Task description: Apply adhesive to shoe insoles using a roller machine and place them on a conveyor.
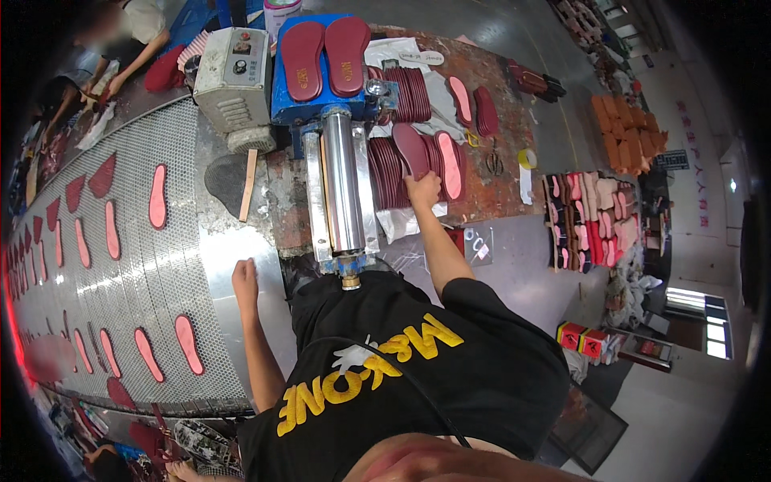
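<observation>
Dark red insole point(411, 150) upright atop fanned insole stack point(389, 170).

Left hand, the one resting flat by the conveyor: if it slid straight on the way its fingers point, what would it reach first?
The left hand points up along the bare metal strip beside the mesh belt. The first thing in that line looks like the wooden stick beside the dark sole-shaped pad, though depth is uncertain.

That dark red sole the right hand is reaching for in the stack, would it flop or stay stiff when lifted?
The dark red sole looks thin and flat, so it probably bends a little. It likely feels light for its size. Standing on edge in the fanned stack under the right hand, its neighbours may shift.
</observation>
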### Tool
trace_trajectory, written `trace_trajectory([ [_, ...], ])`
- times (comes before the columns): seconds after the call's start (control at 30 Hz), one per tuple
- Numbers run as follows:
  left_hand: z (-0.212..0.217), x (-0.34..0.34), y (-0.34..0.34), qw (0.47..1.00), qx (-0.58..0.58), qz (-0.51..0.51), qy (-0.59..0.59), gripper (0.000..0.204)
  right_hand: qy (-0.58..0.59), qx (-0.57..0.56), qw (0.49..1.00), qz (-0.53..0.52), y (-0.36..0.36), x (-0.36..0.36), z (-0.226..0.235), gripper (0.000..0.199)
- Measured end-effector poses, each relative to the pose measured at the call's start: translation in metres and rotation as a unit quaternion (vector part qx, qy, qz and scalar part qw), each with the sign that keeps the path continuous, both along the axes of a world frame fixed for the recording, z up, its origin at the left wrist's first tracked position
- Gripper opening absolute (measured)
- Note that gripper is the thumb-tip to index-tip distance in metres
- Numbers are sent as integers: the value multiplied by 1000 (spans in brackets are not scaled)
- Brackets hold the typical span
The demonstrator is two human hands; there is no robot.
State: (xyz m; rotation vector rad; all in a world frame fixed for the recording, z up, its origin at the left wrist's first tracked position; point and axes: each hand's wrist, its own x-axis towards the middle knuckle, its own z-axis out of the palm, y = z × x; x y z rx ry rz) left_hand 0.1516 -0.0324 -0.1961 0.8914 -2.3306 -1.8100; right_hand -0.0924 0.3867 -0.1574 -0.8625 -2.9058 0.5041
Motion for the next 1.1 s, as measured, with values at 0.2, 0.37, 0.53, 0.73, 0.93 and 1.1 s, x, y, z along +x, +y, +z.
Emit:
trace_trajectory([
  [0.2,49,-61,28,989,-49,-134,24,17,242,-113,959,95,64,10,-7,50],
  [0.37,83,-109,40,979,-47,-186,65,28,239,-96,942,214,102,17,14,41],
  [0.53,102,-137,63,973,-44,-210,80,30,71,-166,967,178,76,16,2,64],
  [0.73,99,-129,77,975,-45,-206,72,30,32,-29,991,128,70,10,-10,76],
  [0.93,86,-110,78,973,-57,-217,59,30,-48,-135,987,78,88,-5,-13,82],
  [1.1,80,-105,82,979,-35,-192,62,26,-71,-144,984,76,91,-8,-15,73],
])
